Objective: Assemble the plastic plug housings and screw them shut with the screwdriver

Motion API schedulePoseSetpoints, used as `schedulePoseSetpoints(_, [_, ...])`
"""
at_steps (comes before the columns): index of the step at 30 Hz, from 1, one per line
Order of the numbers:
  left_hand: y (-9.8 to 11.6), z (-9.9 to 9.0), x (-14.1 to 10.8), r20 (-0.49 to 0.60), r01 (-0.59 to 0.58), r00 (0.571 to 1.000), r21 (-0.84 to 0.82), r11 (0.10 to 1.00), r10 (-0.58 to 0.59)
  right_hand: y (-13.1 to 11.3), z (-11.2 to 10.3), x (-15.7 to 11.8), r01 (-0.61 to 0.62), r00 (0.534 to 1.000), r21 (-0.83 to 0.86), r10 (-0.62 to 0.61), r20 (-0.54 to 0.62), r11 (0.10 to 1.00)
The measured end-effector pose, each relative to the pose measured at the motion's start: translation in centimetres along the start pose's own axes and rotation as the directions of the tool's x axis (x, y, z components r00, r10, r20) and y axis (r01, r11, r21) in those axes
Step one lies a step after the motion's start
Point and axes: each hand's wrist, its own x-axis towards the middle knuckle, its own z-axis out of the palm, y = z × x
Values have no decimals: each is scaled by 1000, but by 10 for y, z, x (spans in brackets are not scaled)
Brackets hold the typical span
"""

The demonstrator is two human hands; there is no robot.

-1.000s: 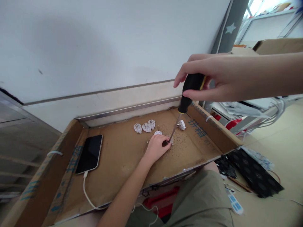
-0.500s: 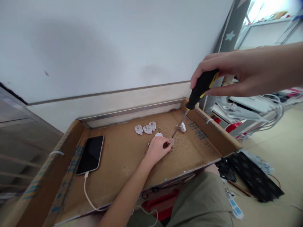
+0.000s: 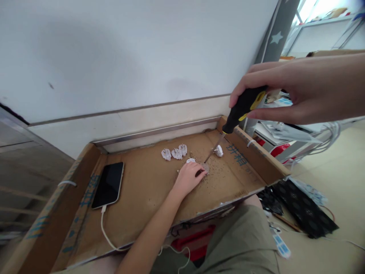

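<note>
My right hand [image 3: 273, 89] is wrapped round the black and yellow handle of a screwdriver [image 3: 242, 108], which tilts with its shaft down to the left. Its tip meets a small pale round piece [image 3: 205, 167] on the cardboard. The fingers of my left hand [image 3: 189, 177] pinch the edge of this piece. Just behind my left hand lies a white plug part [image 3: 191, 160], partly hidden. Three white plug pieces [image 3: 176, 153] with metal pins sit further back, and another white piece [image 3: 219, 150] is right of the shaft.
A shallow cardboard tray [image 3: 142, 205] surrounds the work, with dark crumbs near my left hand. At its left lies a phone [image 3: 108, 185] with a white cable [image 3: 105, 232]. A white wall rises behind; cables and a black sheet [image 3: 305, 209] are at the right.
The camera view has shifted slightly. The screwdriver tip has moved a little left relative to the piece, and my right hand still grips the handle.
</note>
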Motion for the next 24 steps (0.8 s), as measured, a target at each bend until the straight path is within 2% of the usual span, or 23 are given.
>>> schedulePoseSetpoints(2, [1, -1, 0, 7, 5, 1000, -2, 1000, -5, 1, 2, -2, 47, 998, -9, -47, 38, 999])
schedulePoseSetpoints(7, [3, -1, -1, -23, 12, 1000, 27, 1000, -12, 3, 12, -2, 36, 994, -11, -35, 103, 999])
schedulePoseSetpoints(16, [4, 4, 1, -67, -77, 995, 32, 997, 79, -2, 15, 2, -12, 999, -36, 13, 44, 999])
schedulePoseSetpoints(18, [3, 6, 0, -67, -86, 994, 33, 996, 88, -3, 14, 5, -8, 998, -39, 11, 62, 999])
schedulePoseSetpoints(24, [4, 8, 1, -29, -77, 997, 55, 996, 78, 6, 7, 14, -139, 976, -69, 148, 159, 988])
